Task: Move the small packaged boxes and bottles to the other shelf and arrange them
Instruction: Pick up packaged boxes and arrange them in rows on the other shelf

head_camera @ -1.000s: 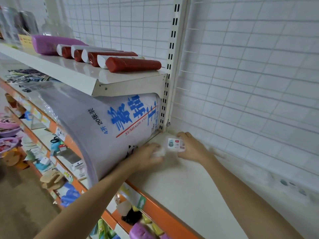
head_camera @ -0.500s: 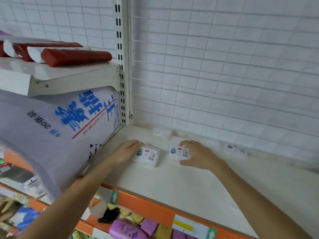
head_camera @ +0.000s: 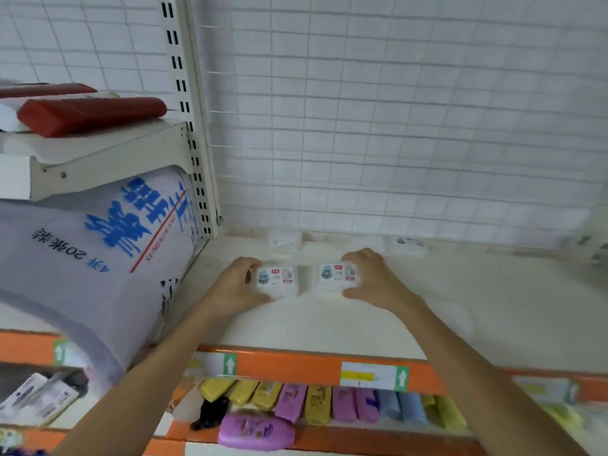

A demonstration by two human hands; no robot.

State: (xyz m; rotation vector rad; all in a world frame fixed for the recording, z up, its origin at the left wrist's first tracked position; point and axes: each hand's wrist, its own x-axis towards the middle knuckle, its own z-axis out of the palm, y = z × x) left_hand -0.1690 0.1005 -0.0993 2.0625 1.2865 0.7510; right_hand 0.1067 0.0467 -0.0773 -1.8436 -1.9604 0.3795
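Two small white packaged boxes sit side by side on the cream shelf [head_camera: 329, 324]. My left hand [head_camera: 235, 284] grips the left box [head_camera: 278, 279] from its left side. My right hand [head_camera: 375, 278] grips the right box [head_camera: 337, 274] from its right side. A narrow gap separates the two boxes. Behind them, against the wire grid back wall, lie two more small white packs, one [head_camera: 285, 240] near the upright post and one [head_camera: 408, 246] further right. Another pack [head_camera: 592, 248] shows blurred at the far right edge.
A large grey sack with blue lettering [head_camera: 98, 258] bulges over the shelf's left end under a higher shelf holding red tubes [head_camera: 88, 115]. The orange shelf lip [head_camera: 296, 366] carries price labels. Below it hang yellow, purple and blue packets [head_camera: 316, 403].
The view has swung right and down. Both hands have drawn the two boxes apart from the sack corner toward the middle front of the shelf, and now each grips its own box.
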